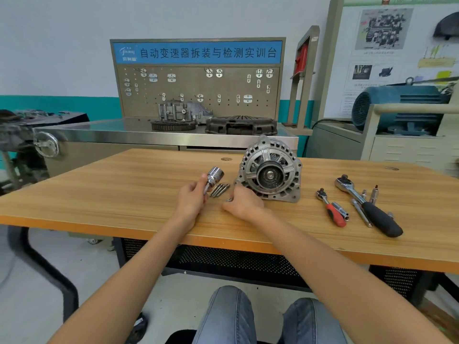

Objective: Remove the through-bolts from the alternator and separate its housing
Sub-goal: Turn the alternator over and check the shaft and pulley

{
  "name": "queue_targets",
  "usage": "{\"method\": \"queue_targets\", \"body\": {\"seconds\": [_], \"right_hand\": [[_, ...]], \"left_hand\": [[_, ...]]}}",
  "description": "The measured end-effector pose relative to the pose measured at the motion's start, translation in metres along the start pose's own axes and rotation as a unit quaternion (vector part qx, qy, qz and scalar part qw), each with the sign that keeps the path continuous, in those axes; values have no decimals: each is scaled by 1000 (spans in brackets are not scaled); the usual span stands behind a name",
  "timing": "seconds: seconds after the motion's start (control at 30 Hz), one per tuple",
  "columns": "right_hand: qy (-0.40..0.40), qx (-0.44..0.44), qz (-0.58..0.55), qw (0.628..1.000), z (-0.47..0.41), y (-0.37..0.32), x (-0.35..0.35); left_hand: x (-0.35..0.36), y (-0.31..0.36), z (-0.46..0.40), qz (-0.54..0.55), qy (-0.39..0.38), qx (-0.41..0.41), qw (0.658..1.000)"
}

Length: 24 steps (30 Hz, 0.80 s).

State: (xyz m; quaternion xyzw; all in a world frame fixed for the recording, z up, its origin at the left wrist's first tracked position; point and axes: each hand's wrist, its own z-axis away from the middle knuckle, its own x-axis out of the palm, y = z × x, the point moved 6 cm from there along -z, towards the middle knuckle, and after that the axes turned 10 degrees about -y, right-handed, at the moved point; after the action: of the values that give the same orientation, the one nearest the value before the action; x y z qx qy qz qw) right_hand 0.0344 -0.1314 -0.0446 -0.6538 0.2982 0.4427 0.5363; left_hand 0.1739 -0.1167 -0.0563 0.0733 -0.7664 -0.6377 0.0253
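Observation:
A silver alternator (269, 170) stands on its edge on the wooden table (124, 189), pulley face toward me. Several through-bolts (219, 189) lie side by side on the table just left of it. My left hand (192, 198) grips a chrome socket on an extension (213, 178), held tilted above the bolts. My right hand (242, 201) rests on the table in front of the alternator's lower left and pinches a small metal piece (229, 199), whose kind I cannot tell.
A red-handled ratchet (331, 207), a large black-handled ratchet (367, 206), an extension bar and small sockets (371, 193) lie at the table's right. Behind stands a steel bench (104, 135) with a clutch cover, gear ring and pegboard. A blue motor (397, 108) sits at the far right.

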Motion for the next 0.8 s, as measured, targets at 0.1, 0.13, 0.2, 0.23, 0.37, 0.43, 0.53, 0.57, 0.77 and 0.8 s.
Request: {"method": "queue_targets", "body": {"seconds": [0.1,0.13,0.2,0.23,0.37,0.43,0.53,0.57,0.77,0.8], "right_hand": [[27,-2,-11,1000,1,-2,1],[33,-3,-21,999,2,-2,0],[38,-3,-38,999,5,0,-1],[41,-2,-36,999,6,0,-1],[71,26,-9,997,8,-1,-1],[80,36,-6,996,7,-4,1],[81,37,-28,996,3,-8,4],[77,32,-43,996,2,-9,5],[94,-13,-196,976,4,3,2],[88,-22,-258,962,7,7,0]], "left_hand": [[2,0,0,-15,-5,4,1000],[2,0,0,-16,-5,6,1000],[2,0,0,-23,-1,8,1000],[2,0,0,-27,-1,8,1000],[4,0,-2,-72,4,3,997],[3,0,-2,-84,6,5,996],[2,0,-2,-86,14,8,996],[2,0,-2,-87,15,9,996],[3,3,0,-106,5,21,994],[3,5,1,-116,1,31,993]]}}
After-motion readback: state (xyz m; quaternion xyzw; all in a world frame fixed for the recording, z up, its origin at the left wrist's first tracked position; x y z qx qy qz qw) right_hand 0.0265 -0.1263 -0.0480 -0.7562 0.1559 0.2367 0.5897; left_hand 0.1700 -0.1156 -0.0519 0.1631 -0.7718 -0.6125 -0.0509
